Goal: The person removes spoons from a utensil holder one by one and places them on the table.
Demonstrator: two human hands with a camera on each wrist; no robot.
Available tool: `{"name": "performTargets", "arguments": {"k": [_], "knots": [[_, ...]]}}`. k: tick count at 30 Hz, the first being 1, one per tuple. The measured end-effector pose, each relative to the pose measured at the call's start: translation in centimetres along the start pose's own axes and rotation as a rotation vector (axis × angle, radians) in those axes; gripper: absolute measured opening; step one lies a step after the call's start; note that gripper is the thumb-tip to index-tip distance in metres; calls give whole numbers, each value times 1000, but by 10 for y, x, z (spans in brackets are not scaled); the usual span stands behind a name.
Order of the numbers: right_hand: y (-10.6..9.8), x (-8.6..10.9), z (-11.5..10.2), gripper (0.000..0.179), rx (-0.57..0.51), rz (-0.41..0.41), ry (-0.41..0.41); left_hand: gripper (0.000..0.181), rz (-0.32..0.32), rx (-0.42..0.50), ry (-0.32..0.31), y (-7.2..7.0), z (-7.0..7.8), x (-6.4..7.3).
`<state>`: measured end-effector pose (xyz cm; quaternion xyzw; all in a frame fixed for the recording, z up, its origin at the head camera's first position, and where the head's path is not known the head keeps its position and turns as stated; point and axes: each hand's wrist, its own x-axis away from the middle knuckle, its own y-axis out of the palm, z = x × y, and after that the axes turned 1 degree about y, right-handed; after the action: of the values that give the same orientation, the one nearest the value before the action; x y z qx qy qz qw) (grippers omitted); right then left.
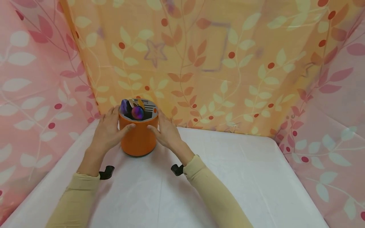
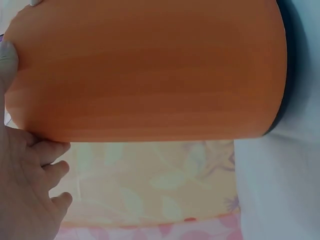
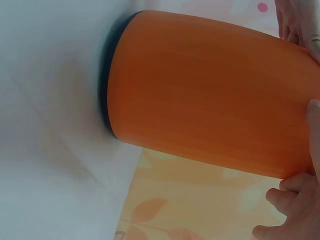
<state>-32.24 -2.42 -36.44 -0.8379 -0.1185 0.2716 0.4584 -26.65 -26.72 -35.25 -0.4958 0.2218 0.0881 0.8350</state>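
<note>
An orange cylindrical holder (image 1: 138, 137) stands upright on the white-covered table. Its open top shows several shiny rounded ends, among them a purple one (image 1: 124, 107), a gold one (image 1: 141, 104) and a round purple-pink one (image 1: 137, 112). My left hand (image 1: 106, 131) grips its left side near the rim, thumb across the front. On the opposite side my right hand (image 1: 169, 131) holds it the same way. In the left wrist view the orange wall (image 2: 150, 75) fills much of the frame. The right wrist view shows the dark base edge (image 3: 104, 85) at the tabletop.
White cloth covers the table (image 1: 228, 177). A yellow leaf-patterned curtain (image 1: 182, 63) hangs close behind the holder, with pink curtains (image 1: 37, 79) at both sides. A black device part (image 1: 106, 172) sticks out at each wrist.
</note>
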Motion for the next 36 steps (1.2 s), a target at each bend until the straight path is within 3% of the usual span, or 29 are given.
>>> {"name": "performTargets", "arguments": {"k": [6, 17, 36], "knots": [[-6, 9, 7, 91, -29, 18, -9, 106, 43, 11, 46, 8, 8, -3], [-29, 30, 27, 91, 24, 46, 1, 112, 3, 28, 36, 35, 30, -6], [-62, 70, 69, 90, 27, 122, 28, 113, -20, 92, 90, 72, 81, -17]]}}
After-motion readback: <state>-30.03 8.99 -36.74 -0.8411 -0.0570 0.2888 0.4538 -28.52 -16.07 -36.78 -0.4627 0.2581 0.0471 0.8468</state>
